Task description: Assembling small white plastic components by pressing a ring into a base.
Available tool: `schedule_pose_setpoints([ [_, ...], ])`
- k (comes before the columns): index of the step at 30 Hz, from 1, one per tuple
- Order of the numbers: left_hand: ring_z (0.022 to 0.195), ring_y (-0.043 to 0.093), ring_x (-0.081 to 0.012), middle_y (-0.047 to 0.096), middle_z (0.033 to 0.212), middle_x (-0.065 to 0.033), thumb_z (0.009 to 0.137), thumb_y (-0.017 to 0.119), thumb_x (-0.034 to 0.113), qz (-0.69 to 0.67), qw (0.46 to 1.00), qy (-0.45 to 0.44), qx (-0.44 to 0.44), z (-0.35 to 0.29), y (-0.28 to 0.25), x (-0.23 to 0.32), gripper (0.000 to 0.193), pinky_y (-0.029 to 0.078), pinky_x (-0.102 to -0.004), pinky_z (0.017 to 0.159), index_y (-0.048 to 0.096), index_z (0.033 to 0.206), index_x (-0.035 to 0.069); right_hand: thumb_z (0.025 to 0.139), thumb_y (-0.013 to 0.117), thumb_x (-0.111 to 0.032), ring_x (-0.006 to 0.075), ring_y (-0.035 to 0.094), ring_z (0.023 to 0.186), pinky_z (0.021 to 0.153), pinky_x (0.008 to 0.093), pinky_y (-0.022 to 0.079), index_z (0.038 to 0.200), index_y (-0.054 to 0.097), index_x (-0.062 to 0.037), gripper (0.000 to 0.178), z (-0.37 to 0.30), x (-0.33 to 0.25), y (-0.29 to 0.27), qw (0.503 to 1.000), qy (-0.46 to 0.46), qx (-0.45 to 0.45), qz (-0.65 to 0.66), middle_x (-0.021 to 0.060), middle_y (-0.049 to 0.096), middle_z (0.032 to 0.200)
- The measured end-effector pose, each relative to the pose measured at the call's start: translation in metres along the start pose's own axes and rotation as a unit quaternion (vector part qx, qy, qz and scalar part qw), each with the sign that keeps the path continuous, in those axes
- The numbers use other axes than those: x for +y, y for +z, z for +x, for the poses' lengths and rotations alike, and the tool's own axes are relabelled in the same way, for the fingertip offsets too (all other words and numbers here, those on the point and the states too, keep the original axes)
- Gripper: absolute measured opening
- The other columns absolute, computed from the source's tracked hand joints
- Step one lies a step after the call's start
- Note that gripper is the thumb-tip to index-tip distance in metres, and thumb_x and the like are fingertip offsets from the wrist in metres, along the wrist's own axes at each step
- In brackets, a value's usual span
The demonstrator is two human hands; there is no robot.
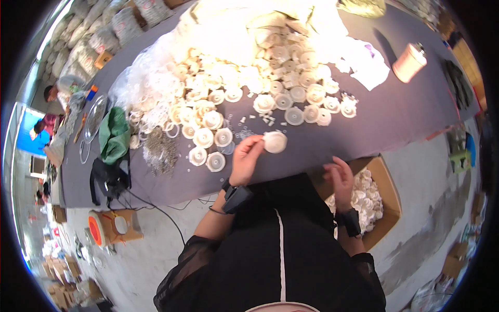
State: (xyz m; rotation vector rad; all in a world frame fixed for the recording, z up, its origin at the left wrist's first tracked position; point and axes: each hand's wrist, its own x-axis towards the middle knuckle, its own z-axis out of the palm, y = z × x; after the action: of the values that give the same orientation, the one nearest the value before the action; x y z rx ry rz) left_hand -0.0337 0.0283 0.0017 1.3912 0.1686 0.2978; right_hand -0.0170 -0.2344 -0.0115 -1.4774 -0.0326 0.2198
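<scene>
- Round white piece (275, 142) is held above the near part of the dark grey counter (416, 112), in front of the person's body.
- Of the two hands, the left hand (246, 160) grips this piece at its left edge, thumb and fingertips pinched together.
- Right hand (340, 179) is empty as far as can be seen, its fingers parted and loosely bent, a little blurred; it hangs beside the counter's near edge, by an open cardboard box (391, 208).
- Many white pieces (366, 205) fill that box, partly hidden by the right hand and forearm.
- Black devices are strapped on both wrists, one on the left (238, 198) and one on the right (351, 222).
- Beyond the held piece, a broad heap of round, pale plastic parts (213, 120) spreads over the counter; strong glare washes out its far side.
- Small white bits (267, 120) lie between the heap and the held piece.
- Left of the left hand, well apart from it, sits a mound of small greyish pieces (160, 152), with a green cloth (114, 136) further left.
- Nearer the counter's left edge stands a black object (109, 179) with a cable.
- Toward the far right is a pinkish container (409, 63) with a dark top.
</scene>
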Motion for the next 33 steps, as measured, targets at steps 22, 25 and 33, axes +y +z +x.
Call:
schedule_pose_setpoints([
  [22, 0.070, 0.052, -0.0218, 0.054, 0.078, -0.0093, 0.075, 0.059, 0.005, 0.608, 0.716, 0.159, 0.304, 0.038, -0.212, 0.022, 0.013, 0.043, -0.0312, 0.063, 0.063, 0.087, 0.001, 0.088, 0.044, -0.014, 0.0115, 0.057, 0.086, 0.067, 0.0252, 0.048, 0.110, 0.049, -0.0018, 0.026, 0.042, 0.017, 0.120, 0.958, 0.133, -0.163, 0.194, 0.0055, 0.057, 0.101],
  [25, 0.058, 0.048, -0.0149, 0.053, 0.071, -0.0071, 0.078, 0.059, 0.004, 0.454, 0.808, 0.204, 0.316, 0.022, -0.161, 0.050, 0.013, 0.040, -0.0259, 0.054, 0.063, 0.090, 0.001, 0.088, 0.040, -0.012, 0.0134, 0.055, 0.090, 0.069, 0.0279, 0.049, 0.113, 0.046, -0.0017, 0.028, 0.042, 0.010, 0.121, 0.957, 0.136, -0.162, 0.199, 0.0070, 0.055, 0.106],
  [33, 0.065, 0.055, -0.0095, 0.062, 0.081, -0.0075, 0.078, 0.060, 0.000, 0.181, 0.957, 0.189, 0.123, -0.019, -0.039, 0.035, 0.011, 0.044, -0.0228, 0.059, 0.064, 0.088, -0.001, 0.087, 0.046, -0.012, 0.0097, 0.056, 0.083, 0.067, 0.0226, 0.048, 0.112, 0.047, -0.0030, 0.026, 0.034, 0.000, 0.140, 0.954, 0.131, -0.181, 0.198, 0.0041, 0.057, 0.101],
])
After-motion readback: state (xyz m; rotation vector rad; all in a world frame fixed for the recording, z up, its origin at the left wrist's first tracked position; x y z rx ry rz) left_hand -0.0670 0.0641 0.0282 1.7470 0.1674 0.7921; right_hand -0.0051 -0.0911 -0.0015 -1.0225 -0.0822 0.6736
